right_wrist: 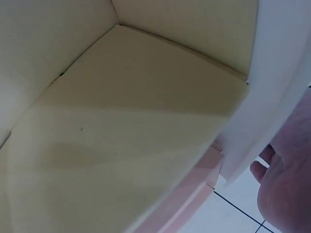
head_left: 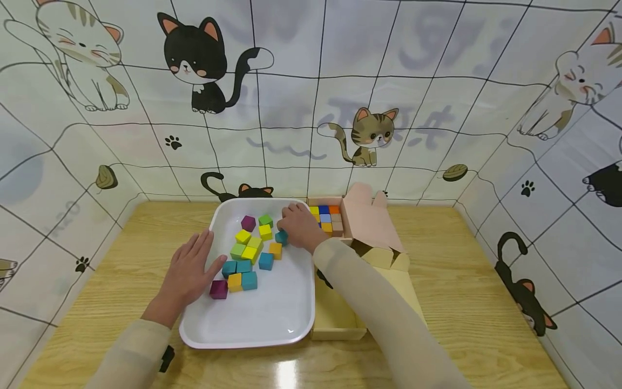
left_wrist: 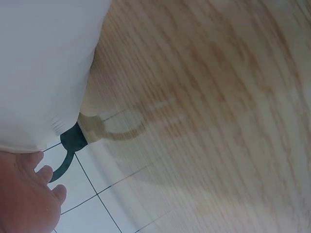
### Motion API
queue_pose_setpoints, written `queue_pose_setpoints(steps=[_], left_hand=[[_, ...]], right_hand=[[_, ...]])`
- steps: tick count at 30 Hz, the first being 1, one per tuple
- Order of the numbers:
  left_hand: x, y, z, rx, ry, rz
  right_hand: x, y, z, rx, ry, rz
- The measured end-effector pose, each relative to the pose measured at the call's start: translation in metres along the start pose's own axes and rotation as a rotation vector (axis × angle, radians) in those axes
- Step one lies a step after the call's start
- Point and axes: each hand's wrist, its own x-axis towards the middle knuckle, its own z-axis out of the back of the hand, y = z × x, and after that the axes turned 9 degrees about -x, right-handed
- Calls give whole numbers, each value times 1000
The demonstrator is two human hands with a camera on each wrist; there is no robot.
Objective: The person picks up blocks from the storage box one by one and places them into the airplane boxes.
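Note:
Colored cubes lie loosely on a white tray (head_left: 272, 319): purple, green, yellow, orange and teal. My right hand (head_left: 301, 226) reaches over the tray's right side with bent fingers and pinches a teal cube (head_left: 281, 237) near the far right; its far fingertips are partly hidden. My left hand (head_left: 191, 270) rests along the left rim, fingers straight, its thumb close to another teal cube (head_left: 229, 269). In the left wrist view, the left hand (left_wrist: 26, 199) lies against the tray's side (left_wrist: 43, 63). The right hand (right_wrist: 291, 170) shows at the edge of the right wrist view; no cube is visible there.
Right of the tray stands a pink box (head_left: 347, 219) with its lid raised, holding several colored cubes (head_left: 325, 218). Nearer me is an open cream box (head_left: 335, 316), its floor (right_wrist: 121, 121) bare in the right wrist view. Cat-patterned cloth walls surround the wooden table (head_left: 437, 259).

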Motion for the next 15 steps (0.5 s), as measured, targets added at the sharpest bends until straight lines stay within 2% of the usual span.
queue_pose_setpoints(steps=[9, 15], left_hand=[[0, -3, 1, -5, 8, 11], [0, -3, 1, -10, 10, 13]], right_hand=[[1, -3, -7, 19, -21, 10], [1, -8, -5, 28, -53, 0]])
